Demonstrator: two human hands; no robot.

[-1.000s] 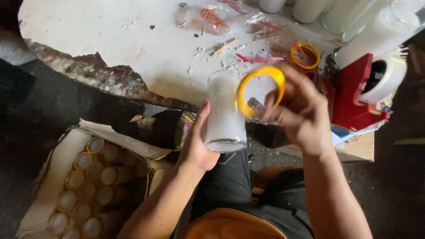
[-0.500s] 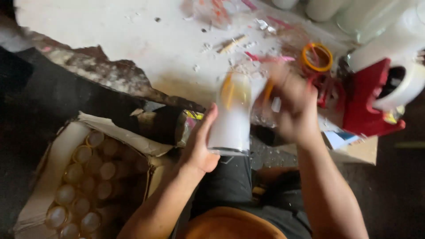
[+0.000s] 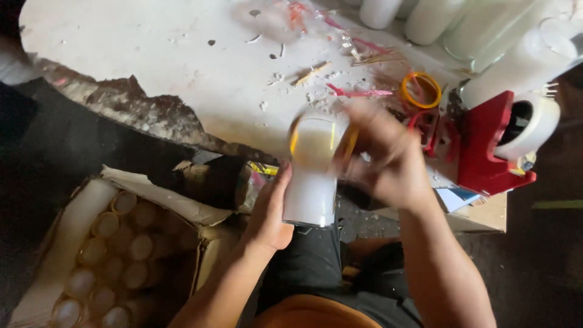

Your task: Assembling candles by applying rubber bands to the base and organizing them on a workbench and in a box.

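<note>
**Both hands on a tall glass candle at the table edge**

The left hand (image 3: 267,212) is wrapped around the lower part of a tall glass candle (image 3: 311,176), fingers closed on its side, holding it upright over the person's lap, just in front of the table edge. The right hand (image 3: 388,161) is blurred with motion at the candle's upper part; its fingers are curled and seem to press a yellow ring (image 3: 349,143) against the glass rim, though the blur hides how firmly it grips.

Beyond the hands lies a white table (image 3: 152,54), chipped and worn dark along its near edge, strewn with wax crumbs, small sticks and pink scraps. Another yellow ring (image 3: 421,90) lies on the table to the right, near a red tape dispenser (image 3: 492,146) with a white roll. More tall white candles (image 3: 486,30) stand along the far right. Below the table on the left, an open cardboard box (image 3: 103,255) holds rows of candles seen from above. The floor is dark.

Compared with half a second ago, the candle has stayed in the left hand's grip at nearly the same spot, while the right hand has shifted lower across its top. A second ago the yellow ring was held clear in the right fingers beside the candle; now it sits at the glass rim.
</note>
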